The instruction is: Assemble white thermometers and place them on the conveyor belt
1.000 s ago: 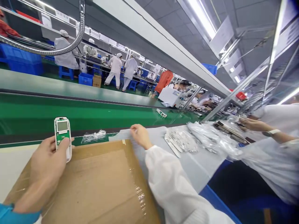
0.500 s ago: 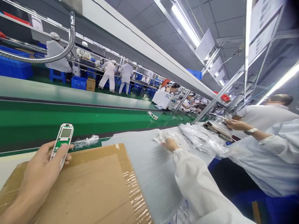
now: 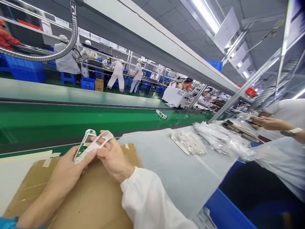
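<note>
Over the cardboard box (image 3: 100,197) my two hands are close together. My left hand (image 3: 69,168) is closed around an open handset with a green circuit board (image 3: 83,148), its screen end pointing away from me. Pinched in my right hand (image 3: 114,159) is a white plastic handset cover (image 3: 106,136) with a window cut in it. The cover is tilted over the right side of the handset and hides part of the board; whether the two touch all along I cannot tell. My left thumb lies against the cover's lower part.
Small white parts in a bag (image 3: 189,141) lie on the grey sheet (image 3: 162,165), beside a heap of clear plastic bags (image 3: 219,140). Another handset (image 3: 161,114) rests on the green conveyor belt (image 3: 124,116). At right a co-worker's hand (image 3: 274,122) holds a part.
My right hand has left the bagged parts on the grey sheet and come left to the handset, now with a white cover in it. My left hand has moved slightly right, turning the handset.
</note>
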{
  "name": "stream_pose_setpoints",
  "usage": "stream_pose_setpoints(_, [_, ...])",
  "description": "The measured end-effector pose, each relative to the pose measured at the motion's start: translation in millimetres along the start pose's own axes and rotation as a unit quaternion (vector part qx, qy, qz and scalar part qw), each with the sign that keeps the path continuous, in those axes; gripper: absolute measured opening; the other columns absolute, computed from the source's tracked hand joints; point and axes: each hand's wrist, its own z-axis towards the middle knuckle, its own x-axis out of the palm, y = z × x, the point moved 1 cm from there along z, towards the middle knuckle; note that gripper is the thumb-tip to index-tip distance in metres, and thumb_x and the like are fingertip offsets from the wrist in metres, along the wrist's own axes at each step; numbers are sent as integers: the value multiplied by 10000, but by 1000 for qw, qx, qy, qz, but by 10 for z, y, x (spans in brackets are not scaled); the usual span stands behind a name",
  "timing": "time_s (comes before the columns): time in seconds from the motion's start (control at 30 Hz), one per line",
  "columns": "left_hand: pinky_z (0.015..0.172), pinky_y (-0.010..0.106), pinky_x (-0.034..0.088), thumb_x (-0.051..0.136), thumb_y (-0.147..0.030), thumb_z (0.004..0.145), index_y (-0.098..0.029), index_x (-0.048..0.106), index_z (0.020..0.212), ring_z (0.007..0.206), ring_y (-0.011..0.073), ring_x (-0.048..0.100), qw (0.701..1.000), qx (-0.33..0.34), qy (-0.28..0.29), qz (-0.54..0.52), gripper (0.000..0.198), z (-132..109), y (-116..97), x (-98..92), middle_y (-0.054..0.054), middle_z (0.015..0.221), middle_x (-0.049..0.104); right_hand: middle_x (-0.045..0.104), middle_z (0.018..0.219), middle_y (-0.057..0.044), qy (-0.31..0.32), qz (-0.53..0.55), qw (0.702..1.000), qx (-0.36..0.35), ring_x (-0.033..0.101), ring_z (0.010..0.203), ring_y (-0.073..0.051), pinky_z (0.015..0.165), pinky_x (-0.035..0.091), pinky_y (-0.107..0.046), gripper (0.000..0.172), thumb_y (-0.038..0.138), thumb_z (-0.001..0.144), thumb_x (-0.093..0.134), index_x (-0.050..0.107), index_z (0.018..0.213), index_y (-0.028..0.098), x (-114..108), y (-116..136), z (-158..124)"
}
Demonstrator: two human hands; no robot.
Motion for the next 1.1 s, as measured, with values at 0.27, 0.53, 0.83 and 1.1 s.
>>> stream_pose_setpoints(0.27, [503, 246, 316, 603, -682, 773, -224, 590, 816, 549, 169, 434, 991, -93, 81, -53, 460, -22, -2, -20, -21, 568, 497, 696, 1195, -67, 75, -66, 995, -12, 682, 991, -185, 920, 505, -331, 674, 554, 664, 840, 563, 1204, 260, -211, -72, 40])
stream_pose_setpoints(0.53, [918, 346, 489, 542, -590, 865, -231, 623, 1204, 1067, 252, 634, 992, 111, -52, 36, 501, 53, 60, 18, 60, 1202, 682, 729, 1116, -64, 0, -87, 995, -43, 690, 1010, -211, 994, 479, -387, 618, 436, 689, 864, 600, 1206, 223, -382, -94, 58])
stream_pose_setpoints(0.83, [1003, 344, 507, 697, -444, 842, -215, 650, 1154, 1120, 223, 656, 987, 118, 7, -108, 390, -12, 49, 185, 76, 1214, 693, 726, 1214, -74, 6, -142, 989, -49, 646, 1186, -262, 1058, 448, -421, 534, 441, 763, 803, 627, 1227, 242, -365, -47, 35])
stream_pose_setpoints(1.1, [969, 348, 521, 710, -475, 803, -211, 664, 1120, 1109, 244, 666, 990, 101, -10, -93, 414, -59, -4, 184, 80, 1200, 706, 736, 1176, -58, -29, -128, 990, -50, 653, 1161, -269, 1038, 465, -426, 516, 430, 709, 837, 656, 1159, 252, -335, -49, 12])
